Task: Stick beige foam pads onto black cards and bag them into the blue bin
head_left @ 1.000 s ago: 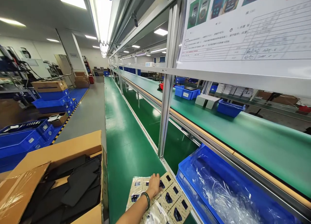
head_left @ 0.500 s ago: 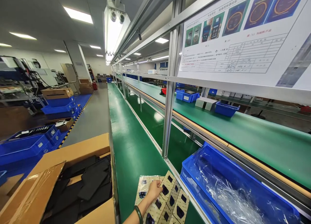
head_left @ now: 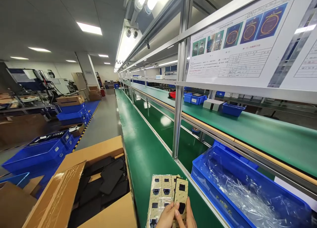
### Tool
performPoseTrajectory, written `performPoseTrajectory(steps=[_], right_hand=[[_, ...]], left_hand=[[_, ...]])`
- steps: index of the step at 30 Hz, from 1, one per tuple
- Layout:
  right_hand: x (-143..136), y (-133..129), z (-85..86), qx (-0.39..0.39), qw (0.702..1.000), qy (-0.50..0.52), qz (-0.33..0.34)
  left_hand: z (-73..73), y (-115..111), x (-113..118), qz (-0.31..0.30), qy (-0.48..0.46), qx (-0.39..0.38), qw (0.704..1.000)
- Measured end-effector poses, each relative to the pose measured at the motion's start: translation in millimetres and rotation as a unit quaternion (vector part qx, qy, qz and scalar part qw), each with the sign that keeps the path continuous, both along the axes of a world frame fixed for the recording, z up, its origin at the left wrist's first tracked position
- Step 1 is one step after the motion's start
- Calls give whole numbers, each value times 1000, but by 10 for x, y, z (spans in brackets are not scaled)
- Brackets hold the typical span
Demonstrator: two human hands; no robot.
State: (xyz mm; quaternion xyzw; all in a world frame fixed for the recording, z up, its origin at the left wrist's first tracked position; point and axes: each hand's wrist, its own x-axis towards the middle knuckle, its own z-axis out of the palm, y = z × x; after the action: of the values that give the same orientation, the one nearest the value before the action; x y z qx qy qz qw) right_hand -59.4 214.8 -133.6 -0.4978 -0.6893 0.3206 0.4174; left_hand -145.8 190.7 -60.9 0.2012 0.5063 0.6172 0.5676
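Pinching flat tan card [head_left: 181, 192] (black cutout)

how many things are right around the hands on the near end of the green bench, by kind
hands: 2
tan card with a black cutout, held up by the fingers: 1
sheet of tan cards under it: 1
open cardboard box of black pieces: 1
plastic-lined blue bin: 1
total: 6

2 hands [head_left: 176, 216], 1 lifted card [head_left: 181, 192], 1 cardboard box [head_left: 99, 188], 1 plastic-lined blue bin [head_left: 247, 195].
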Motion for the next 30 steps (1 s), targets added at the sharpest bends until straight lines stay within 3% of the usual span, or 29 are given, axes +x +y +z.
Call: performPoseTrajectory(steps=[3,6,11,14,17,21,25,27,30], right_hand=[[125,28,275,-1,1000,-5,6],[310,170,706,56,997,-10,58],[481,364,1495,103,990,5,97],[491,382,1756,110,983,13,145],[512,370,1803,146,975,45,163],[619,352,1679,170,964,107,175],[788,291,1553,3,959,195,205],[888,281,1510,-92,938,276,187],[1113,423,1425,-163,918,338,132]], left_hand=[[161,-125,41,-6,29,41,999],[252,-224,61,-47,93,91,990],[198,-343,94,-64,218,66,972],[156,-380,114,-76,213,72,971],[167,-378,102,-103,130,86,982],[287,-372,19,-91,-56,48,993],[541,-416,-140,-38,-233,15,972],[686,-431,-261,-20,-263,-2,965],[874,-419,-495,29,-284,-11,958]])
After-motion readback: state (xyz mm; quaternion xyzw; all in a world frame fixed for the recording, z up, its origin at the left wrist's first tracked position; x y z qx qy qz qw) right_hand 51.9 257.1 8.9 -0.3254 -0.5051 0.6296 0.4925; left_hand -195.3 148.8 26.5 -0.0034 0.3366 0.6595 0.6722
